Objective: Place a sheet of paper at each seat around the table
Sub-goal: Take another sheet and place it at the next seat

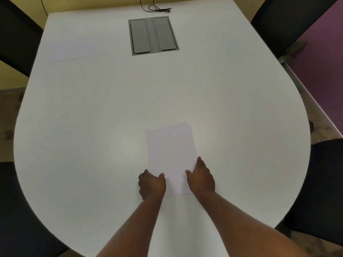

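1. Head view: I see a small stack of white paper sheets (171, 156) lying flat on the white rounded table (92, 127), near its 6 o'clock edge.
2. My left hand (151, 184) is curled at the stack's lower left corner, thumb on top — pinching it or not, I cannot tell.
3. My right hand (201, 178) lies open along the right edge, fingers flat.
4. One single white sheet (72, 51) rests at 10 o'clock, near a black chair (16, 38).
5. A grey metal cable hatch (153, 35) sits at 12 o'clock.

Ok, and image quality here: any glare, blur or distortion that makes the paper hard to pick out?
Head view: wide-angle lens bows the table edges; soft glare patches flank the paper stack, which is white on white and low in contrast; a placed sheet far left is barely visible; the overall frame is slightly soft; both hands read clearly.
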{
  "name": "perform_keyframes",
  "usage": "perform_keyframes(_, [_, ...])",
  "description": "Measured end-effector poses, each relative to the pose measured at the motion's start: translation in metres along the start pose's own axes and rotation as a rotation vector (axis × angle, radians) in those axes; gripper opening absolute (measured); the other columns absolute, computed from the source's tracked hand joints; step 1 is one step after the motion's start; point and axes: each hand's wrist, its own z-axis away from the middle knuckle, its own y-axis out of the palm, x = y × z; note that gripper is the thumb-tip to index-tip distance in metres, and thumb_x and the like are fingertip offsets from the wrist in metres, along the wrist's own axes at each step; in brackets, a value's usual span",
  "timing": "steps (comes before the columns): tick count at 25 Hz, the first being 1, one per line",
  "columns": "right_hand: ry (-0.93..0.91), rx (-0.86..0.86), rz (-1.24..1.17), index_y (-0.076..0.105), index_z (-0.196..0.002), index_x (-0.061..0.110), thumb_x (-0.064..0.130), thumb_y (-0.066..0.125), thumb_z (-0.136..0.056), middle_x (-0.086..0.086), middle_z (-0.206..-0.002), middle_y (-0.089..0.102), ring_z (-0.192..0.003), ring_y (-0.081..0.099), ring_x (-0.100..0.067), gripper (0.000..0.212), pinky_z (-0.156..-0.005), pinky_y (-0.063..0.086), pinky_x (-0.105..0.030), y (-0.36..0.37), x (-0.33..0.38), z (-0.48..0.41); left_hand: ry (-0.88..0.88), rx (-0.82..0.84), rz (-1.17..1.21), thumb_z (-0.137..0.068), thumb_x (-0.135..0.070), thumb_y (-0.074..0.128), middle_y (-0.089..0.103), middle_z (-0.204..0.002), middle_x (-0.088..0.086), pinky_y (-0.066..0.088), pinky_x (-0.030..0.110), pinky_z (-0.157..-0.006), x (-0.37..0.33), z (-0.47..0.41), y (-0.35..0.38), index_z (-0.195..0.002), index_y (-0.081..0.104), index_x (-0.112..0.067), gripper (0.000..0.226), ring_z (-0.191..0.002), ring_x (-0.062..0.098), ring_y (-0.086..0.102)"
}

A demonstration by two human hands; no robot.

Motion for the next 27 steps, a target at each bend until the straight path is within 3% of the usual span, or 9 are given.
perform_keyframes(7, [0.024, -0.033, -0.023, 0.031, -0.148, 0.009, 0.034, 0.062, -0.094, -0.012, -0.135, 0.050, -0.119, 0.057, -0.031, 0.067, -0.095, 0.047, -0.039, -0.003, 0.002, -0.009, -0.075, -0.024, -0.006, -0.086, -0.039, 0.069, 0.047, -0.142, 0.012, 0.040, 0.048, -0.104, -0.011, -0.006, 0.004, -0.142, 0.045, -0.010, 0.068, -0.129, 0.034, 0.051])
perform_keyframes(12, [0.142, -0.027, -0.332, 0.044, -0.138, 0.011, 0.021, 0.069, -0.088, -0.009, -0.128, 0.059, -0.115, 0.061, -0.031, 0.057, -0.096, 0.049, -0.038, -0.007, -0.001, -0.016, -0.050, -0.036, -0.055, -0.087, -0.040, 0.067, 0.046, -0.140, 0.011, 0.040, 0.048, -0.102, -0.007, -0.004, 0.008, -0.139, 0.047, -0.009, 0.064, -0.129, 0.033, 0.050])
perform_keyframes(15, [0.181, -0.013, -0.424, 0.063, -0.112, 0.016, 0.022, 0.069, -0.086, 0.002, -0.105, 0.070, -0.098, 0.067, -0.026, 0.027, -0.084, 0.053, -0.034, -0.013, -0.002, -0.018, -0.058, -0.033, -0.026, -0.086, -0.040, 0.068, 0.046, -0.142, 0.011, 0.038, 0.049, -0.105, -0.009, -0.004, 0.007, -0.141, 0.046, -0.010, 0.066, -0.130, 0.033, 0.049])
perform_keyframes(17, [0.183, -0.023, -0.449, 0.066, -0.091, 0.017, 0.022, 0.067, -0.086, 0.003, -0.090, 0.071, -0.084, 0.067, -0.025, 0.007, -0.076, 0.055, -0.034, -0.018, -0.002, -0.017, -0.068, -0.026, -0.006, -0.086, -0.041, 0.068, 0.045, -0.146, 0.011, 0.037, 0.050, -0.107, -0.010, -0.005, 0.003, -0.144, 0.043, -0.011, 0.070, -0.133, 0.033, 0.047])
perform_keyframes(22, [0.075, -0.059, -0.538, 0.069, -0.088, 0.018, 0.018, 0.067, -0.088, 0.004, -0.086, 0.071, -0.080, 0.066, -0.022, 0.002, -0.071, 0.051, -0.027, -0.044, 0.002, -0.010, -0.042, -0.007, 0.042, -0.090, -0.041, 0.064, 0.042, -0.153, 0.011, 0.034, 0.049, -0.112, -0.018, -0.001, -0.014, -0.150, 0.037, -0.010, 0.073, -0.138, 0.034, 0.044])
perform_keyframes(27, [-0.045, -0.090, -0.637, 0.069, -0.081, 0.020, 0.015, 0.071, -0.088, 0.010, -0.075, 0.068, -0.067, 0.062, -0.009, 0.008, -0.057, 0.039, -0.016, -0.079, 0.009, 0.002, 0.000, 0.049, 0.229, -0.098, -0.027, 0.051, 0.045, -0.153, 0.013, 0.033, 0.038, -0.112, -0.035, 0.010, -0.039, -0.151, 0.035, -0.008, 0.059, -0.139, 0.032, 0.044])
